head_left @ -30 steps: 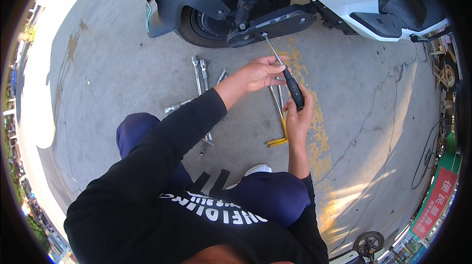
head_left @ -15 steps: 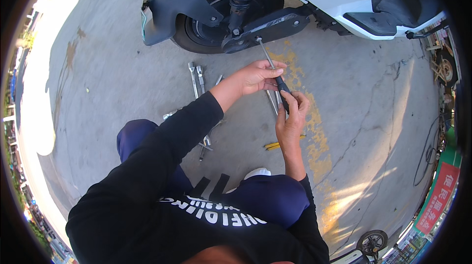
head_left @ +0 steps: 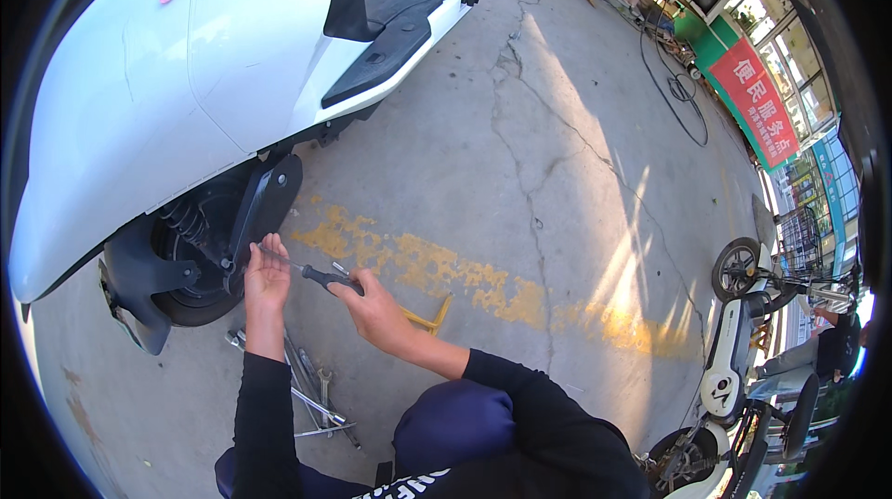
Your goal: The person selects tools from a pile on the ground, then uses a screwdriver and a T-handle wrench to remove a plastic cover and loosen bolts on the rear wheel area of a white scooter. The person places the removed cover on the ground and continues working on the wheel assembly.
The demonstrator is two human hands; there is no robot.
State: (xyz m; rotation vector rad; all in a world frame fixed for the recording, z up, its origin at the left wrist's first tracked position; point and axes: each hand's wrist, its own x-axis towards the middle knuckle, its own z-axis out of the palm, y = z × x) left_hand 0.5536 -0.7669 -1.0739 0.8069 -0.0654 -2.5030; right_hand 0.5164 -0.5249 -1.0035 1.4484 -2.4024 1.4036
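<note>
"At the far left, what fills the view?"
"A glossy white scooter body panel (head_left: pixel 121 127), and beneath it a curved matte-black mudguard (head_left: pixel 139 267) beside a black rubber tyre (head_left: pixel 193 315). Next comes a long dark arm plate (head_left: pixel 271 206) with shiny bolt heads (head_left: pixel 282 179) (two that I can make out)."
"And the left hand?"
"The bare left hand (head_left: pixel 267 287) is raised in front of the plate, fingers upright and lightly bent near a thin shaft; whether they grip it, I cannot tell."
"Below it?"
"Silver steel wrenches (head_left: pixel 319 406) on grey concrete (head_left: pixel 446 155), unheld."
"Where is the tool in use?"
"The black-handled screwdriver (head_left: pixel 322 276) is between the hands, shaft toward the plate, its handle wrapped by the bare right hand's (head_left: pixel 376 313) closed fingers. Farther right, a yellow-handled metal tool (head_left: pixel 433 325) lies untouched."
"How far along, would you say?"
"Partway through one fixing, I judge. The plate is on, with both visible bolt heads in place. The screwdriver's tip is hidden, so what remains there cannot be told."
</note>
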